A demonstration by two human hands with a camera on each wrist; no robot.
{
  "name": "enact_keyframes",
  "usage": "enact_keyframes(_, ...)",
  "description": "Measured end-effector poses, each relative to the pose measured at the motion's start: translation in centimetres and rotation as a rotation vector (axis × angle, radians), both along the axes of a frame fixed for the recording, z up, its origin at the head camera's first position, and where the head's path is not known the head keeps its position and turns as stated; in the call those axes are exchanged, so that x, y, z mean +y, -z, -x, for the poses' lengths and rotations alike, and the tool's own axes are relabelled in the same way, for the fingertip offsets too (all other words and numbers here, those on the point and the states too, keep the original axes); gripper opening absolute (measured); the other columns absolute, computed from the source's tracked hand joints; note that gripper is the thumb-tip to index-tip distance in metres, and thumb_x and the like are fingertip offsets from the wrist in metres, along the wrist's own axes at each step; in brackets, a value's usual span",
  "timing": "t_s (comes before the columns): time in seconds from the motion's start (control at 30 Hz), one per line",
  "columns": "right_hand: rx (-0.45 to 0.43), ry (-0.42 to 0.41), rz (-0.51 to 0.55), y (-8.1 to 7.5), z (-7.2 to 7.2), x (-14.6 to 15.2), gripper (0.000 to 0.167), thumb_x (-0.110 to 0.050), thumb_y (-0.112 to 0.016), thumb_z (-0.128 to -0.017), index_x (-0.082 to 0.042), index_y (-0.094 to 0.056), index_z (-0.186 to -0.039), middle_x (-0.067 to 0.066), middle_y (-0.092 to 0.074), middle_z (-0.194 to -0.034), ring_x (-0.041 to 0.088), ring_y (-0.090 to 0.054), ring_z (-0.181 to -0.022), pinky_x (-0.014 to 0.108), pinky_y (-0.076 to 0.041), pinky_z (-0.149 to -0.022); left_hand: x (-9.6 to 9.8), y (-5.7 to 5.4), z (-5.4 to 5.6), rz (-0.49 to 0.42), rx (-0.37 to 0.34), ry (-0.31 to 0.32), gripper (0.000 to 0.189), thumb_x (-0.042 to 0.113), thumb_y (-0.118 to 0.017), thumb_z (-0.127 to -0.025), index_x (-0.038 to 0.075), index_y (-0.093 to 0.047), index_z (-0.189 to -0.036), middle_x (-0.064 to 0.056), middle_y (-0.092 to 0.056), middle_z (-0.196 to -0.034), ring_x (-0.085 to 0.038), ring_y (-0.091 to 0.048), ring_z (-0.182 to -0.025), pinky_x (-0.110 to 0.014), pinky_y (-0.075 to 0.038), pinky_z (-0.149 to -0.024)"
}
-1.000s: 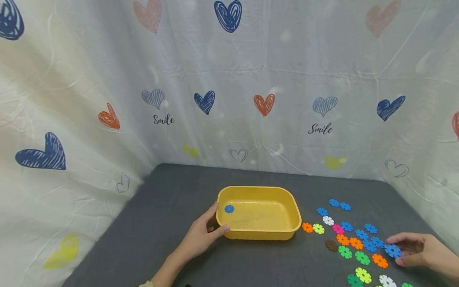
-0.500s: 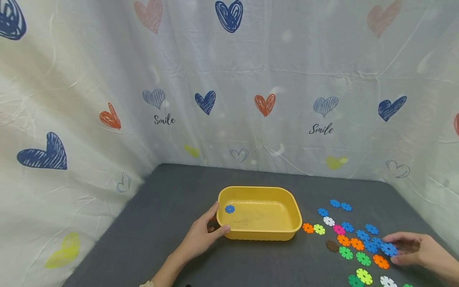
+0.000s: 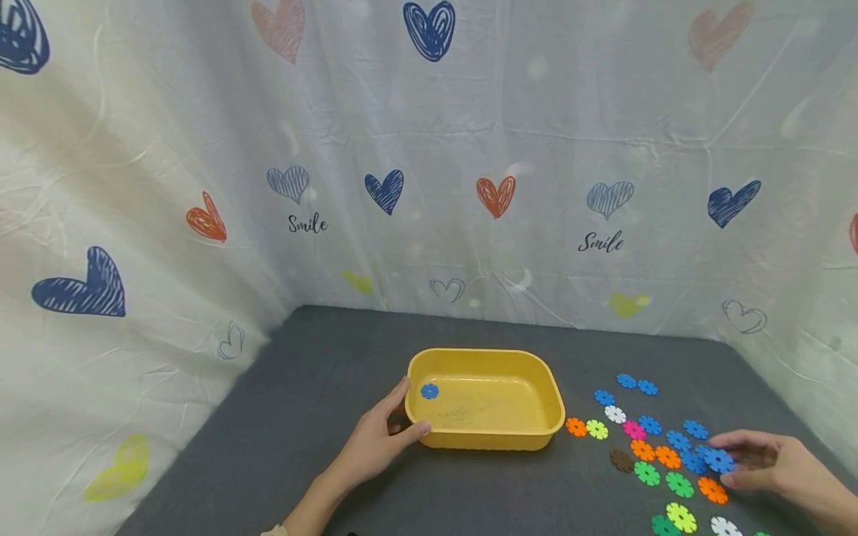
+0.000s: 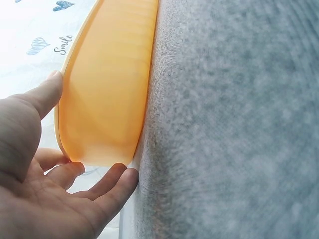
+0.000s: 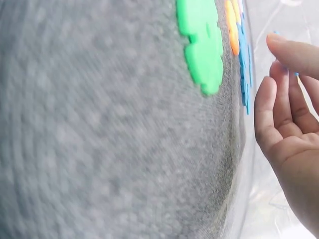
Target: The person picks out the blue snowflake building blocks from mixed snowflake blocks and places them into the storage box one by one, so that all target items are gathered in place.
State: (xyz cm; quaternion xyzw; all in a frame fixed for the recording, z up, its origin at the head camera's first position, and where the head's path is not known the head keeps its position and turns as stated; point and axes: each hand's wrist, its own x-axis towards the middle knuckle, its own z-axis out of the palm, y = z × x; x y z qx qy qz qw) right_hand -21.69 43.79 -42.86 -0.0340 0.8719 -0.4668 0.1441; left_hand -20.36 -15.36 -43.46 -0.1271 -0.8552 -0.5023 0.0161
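Note:
My left hand (image 3: 375,441) holds the left end of a yellow plastic tub (image 3: 492,439). Its thumb lies at the near rim and the fingers are around the end wall; the left wrist view shows fingertips (image 4: 130,174) against that wall. Inside the tub, toward the left, lies one blue notched disc (image 3: 430,391). At the right, my right hand (image 3: 777,465) pinches another blue notched disc (image 3: 719,460) between thumb and fingers, overlapping other blue discs in the head view. In the right wrist view my thumb (image 5: 294,55) mostly hides that disc.
Several loose notched discs spread over the dark grey table right of the tub, among them a brown disc (image 3: 621,461), a pink disc (image 3: 633,429) and a green disc (image 3: 680,485). A white curtain (image 3: 429,246) with printed hearts stands behind the table and along its sides.
My right hand has moved a little to the left with the blue disc in its pinch, over the neighbouring blue discs. The left hand and the tub have stayed in place.

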Motion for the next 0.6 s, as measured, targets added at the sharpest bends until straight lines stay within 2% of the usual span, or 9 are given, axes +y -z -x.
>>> enact_keyframes(0.23, 0.026, 0.024, -0.019, 0.1, -0.2, -0.3, 0.052, -0.016, -0.079, -0.084, 0.011, -0.059, -0.123, 0.014, -0.064, -0.117, 0.012, -0.062, -0.091, 0.033, -0.056, -0.076, 0.1, 0.0, 0.0, -0.002, -0.002, -0.004, 0.089, 0.042, -0.073, -0.089, 0.008, -0.025, -0.156, -0.004, -0.025, -0.159, -0.021, -0.052, -0.122, -0.041, -0.050, -0.093)
enact_keyframes(0.6, 0.069, 0.078, 0.007, -0.1, -0.9, -1.5, 0.053, -0.018, -0.080, -0.083, 0.009, -0.060, -0.124, 0.005, -0.067, -0.112, 0.012, -0.064, -0.090, 0.036, -0.057, -0.074, 0.1, 0.2, 0.1, -0.011, 0.001, -0.007, 0.088, 0.040, -0.073, -0.089, 0.008, -0.026, -0.156, -0.006, -0.026, -0.158, -0.025, -0.053, -0.122, -0.042, -0.050, -0.093)
